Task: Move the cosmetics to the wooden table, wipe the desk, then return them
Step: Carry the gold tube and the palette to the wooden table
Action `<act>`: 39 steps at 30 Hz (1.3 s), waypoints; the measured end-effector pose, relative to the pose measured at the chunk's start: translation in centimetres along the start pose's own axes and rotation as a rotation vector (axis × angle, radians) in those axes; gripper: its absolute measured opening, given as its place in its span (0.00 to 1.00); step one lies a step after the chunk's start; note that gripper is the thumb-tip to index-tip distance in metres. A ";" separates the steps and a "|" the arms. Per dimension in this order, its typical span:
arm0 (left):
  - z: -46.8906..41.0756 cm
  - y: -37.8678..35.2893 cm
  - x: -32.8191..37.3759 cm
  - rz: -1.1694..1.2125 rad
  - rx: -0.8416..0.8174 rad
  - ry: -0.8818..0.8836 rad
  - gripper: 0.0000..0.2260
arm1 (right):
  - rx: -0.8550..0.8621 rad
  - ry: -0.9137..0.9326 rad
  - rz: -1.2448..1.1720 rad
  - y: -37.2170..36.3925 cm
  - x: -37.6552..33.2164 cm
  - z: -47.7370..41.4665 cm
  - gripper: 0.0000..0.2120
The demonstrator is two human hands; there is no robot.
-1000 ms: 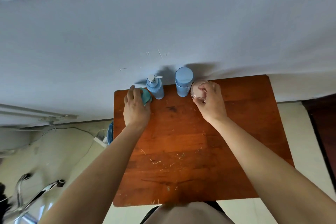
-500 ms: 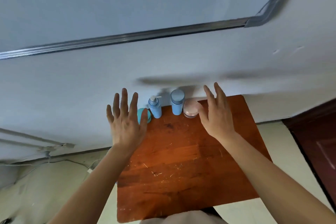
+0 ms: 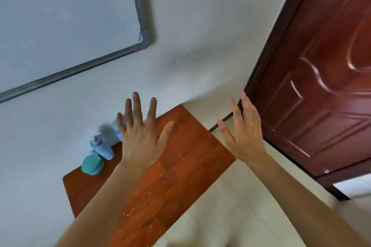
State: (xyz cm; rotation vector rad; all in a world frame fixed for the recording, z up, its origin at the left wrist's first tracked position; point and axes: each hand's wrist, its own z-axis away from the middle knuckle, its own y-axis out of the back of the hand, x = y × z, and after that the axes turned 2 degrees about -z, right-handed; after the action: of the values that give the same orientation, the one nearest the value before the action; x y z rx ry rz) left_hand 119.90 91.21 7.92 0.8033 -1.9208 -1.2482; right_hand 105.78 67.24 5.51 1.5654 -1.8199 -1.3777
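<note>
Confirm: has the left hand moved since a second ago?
Yes. The left hand released the round teal jar and now hovers open to its right, over the reddish wooden table.

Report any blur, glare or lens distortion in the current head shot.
Head view: motion blur smears the pale blue pump bottle beside the left hand; the round teal jar is soft but recognisable. Head view: glossy highlights streak the dark red panelled door; the camera is tilted, so the reddish wooden table runs diagonally.

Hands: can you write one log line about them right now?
left hand: open, empty | right hand: open, empty | round teal jar, blue pump bottle: on brown wooden table, not held
</note>
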 end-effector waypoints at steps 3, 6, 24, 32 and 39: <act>-0.3 0.4 7.1 0.032 -0.011 -0.157 0.34 | 0.120 -0.094 0.059 6.6 5.0 3.2 0.33; 0.6 1.2 14.8 0.082 0.007 -0.313 0.34 | 0.216 -0.192 0.108 12.9 9.6 7.0 0.32; 26.9 -1.5 68.5 0.398 -0.111 -1.068 0.30 | 0.493 -0.692 0.447 45.2 37.8 46.8 0.31; 33.5 -10.0 86.1 0.333 -0.253 -1.391 0.30 | 0.428 -1.011 0.517 48.3 49.7 57.5 0.33; 36.2 -16.4 102.2 0.255 -0.372 -1.541 0.30 | 0.210 -1.327 0.549 53.6 62.3 63.0 0.36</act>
State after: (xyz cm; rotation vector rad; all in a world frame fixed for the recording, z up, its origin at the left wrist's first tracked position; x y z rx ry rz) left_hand 34.77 22.16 4.56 -0.9140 -2.5001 -2.2218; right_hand 8.14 32.84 3.04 -0.0915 -2.7951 -2.1231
